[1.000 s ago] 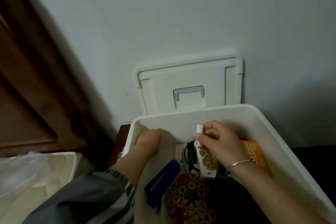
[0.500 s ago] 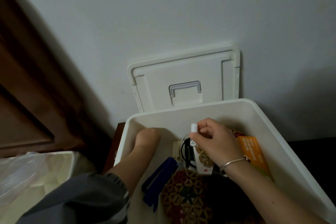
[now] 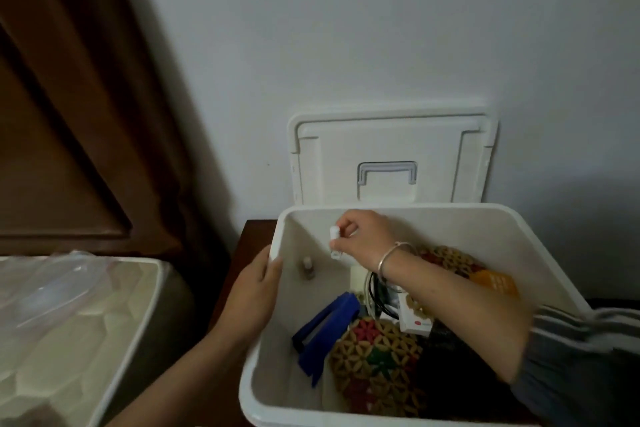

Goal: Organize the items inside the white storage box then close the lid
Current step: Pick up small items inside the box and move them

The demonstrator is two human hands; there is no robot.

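Observation:
The white storage box [image 3: 540,239] stands open in front of me. Its lid [image 3: 318,170] leans upright against the wall behind it. My right hand [image 3: 363,239] holds a small white tube [image 3: 334,241] over the box's far left corner. My left hand [image 3: 256,291] grips the box's left rim from outside. Inside lie a small bottle [image 3: 307,269], a blue stapler-like item [image 3: 329,326], a woven patterned mat [image 3: 377,357], black cables [image 3: 375,291], a small white carton [image 3: 414,317] and an orange packet [image 3: 495,282].
A cream bin [image 3: 131,322] lined with clear plastic stands to the left. The box sits on a dark wooden surface [image 3: 249,239] against a pale wall. A brown wooden door [image 3: 69,114] fills the left side.
My left hand came out of the box and took hold of its left rim. My right hand carried the white tube left toward the far left corner. The small bottle is now uncovered.

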